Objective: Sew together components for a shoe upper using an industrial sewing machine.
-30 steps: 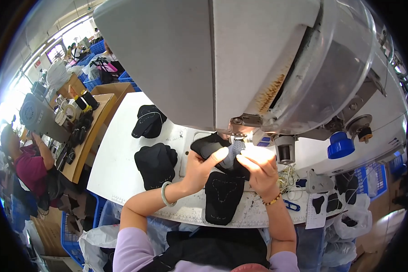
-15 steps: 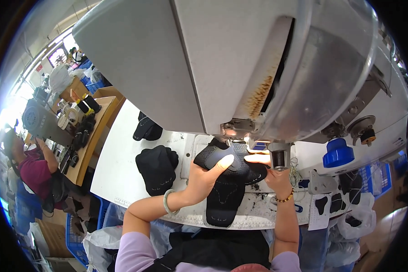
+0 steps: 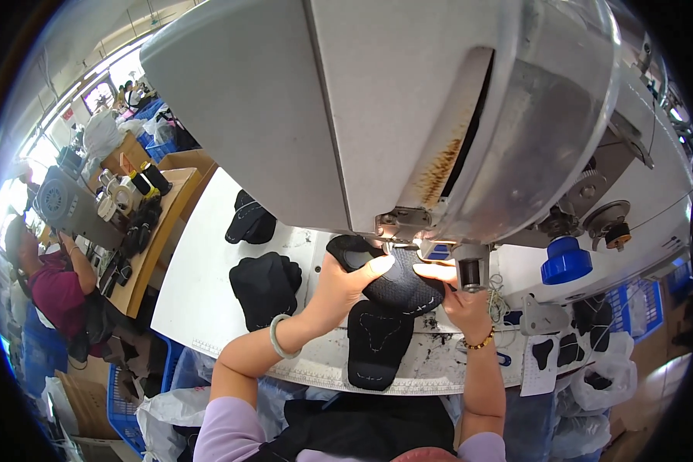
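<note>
Left hand (image 3: 345,283): grips the black upper (image 3: 399,281), thumb on top.
Right hand (image 3: 458,296): pinches the upper's 3 o'clock edge.
Upper: under the sewing machine (image 3: 408,115) head.
Table (image 3: 200,269): black pile (image 3: 263,281) at 9 o'clock.

White table (image 3: 200,292) bearing two piles of black fabric pieces (image 3: 263,283) (image 3: 249,219), a flat black stitched panel (image 3: 377,343), and a grey sewing machine (image 3: 408,115).

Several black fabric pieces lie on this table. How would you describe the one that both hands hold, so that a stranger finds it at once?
Start at the big grey sewing machine head over the white table. Directly under its needle lies a black textured piece, pinched between the left hand and the right hand. Unlike the flat black piece below it and the black piles to its left, it alone is held and lit by the machine's lamp.
</note>
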Tool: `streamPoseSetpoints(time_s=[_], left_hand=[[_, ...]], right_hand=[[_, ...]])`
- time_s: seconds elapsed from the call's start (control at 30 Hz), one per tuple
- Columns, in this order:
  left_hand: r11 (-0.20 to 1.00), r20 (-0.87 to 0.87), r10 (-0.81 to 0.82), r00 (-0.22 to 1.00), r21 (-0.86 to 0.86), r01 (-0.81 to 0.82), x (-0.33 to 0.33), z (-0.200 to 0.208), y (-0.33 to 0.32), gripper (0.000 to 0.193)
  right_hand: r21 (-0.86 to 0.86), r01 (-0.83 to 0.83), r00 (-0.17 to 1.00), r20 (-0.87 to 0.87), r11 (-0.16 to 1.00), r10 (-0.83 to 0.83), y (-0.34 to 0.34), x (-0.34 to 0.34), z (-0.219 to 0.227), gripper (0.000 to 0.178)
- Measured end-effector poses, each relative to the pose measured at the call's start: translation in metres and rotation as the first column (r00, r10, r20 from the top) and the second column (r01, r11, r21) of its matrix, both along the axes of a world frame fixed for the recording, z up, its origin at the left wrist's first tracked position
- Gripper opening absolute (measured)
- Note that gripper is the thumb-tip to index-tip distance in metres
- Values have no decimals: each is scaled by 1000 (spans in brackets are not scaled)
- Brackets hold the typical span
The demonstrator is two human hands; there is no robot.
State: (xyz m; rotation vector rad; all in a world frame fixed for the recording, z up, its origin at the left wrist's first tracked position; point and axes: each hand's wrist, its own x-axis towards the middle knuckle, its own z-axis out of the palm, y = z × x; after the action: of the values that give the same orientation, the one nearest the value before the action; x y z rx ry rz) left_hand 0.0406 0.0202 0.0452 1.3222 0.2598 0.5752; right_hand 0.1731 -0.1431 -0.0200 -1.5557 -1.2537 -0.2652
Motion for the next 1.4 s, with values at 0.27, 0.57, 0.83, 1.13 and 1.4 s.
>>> streamPoseSetpoints(time_s=[0.27,0.57,0.83,1.13,1.4], left_hand=[[966,3,-91,996,-243,89,3,-2,14,11],[942,22,-2,1000,-336,9,4,-4,16,13],[957,5,-77,997,-281,76,4,-4,17,17],[960,15,-71,997,-271,72,6,-10,16,17],[989,-33,-95,995,113,98,-26,0,25,24]], right_hand=[[0,113,914,393,994,-104,5,-17,25,37],[69,182,826,530,981,-191,16,-31,39,32],[73,110,871,473,991,-131,16,-28,42,35],[141,135,897,404,981,-182,10,-15,22,22],[154,489,846,157,859,-510,10,5,25,20]])
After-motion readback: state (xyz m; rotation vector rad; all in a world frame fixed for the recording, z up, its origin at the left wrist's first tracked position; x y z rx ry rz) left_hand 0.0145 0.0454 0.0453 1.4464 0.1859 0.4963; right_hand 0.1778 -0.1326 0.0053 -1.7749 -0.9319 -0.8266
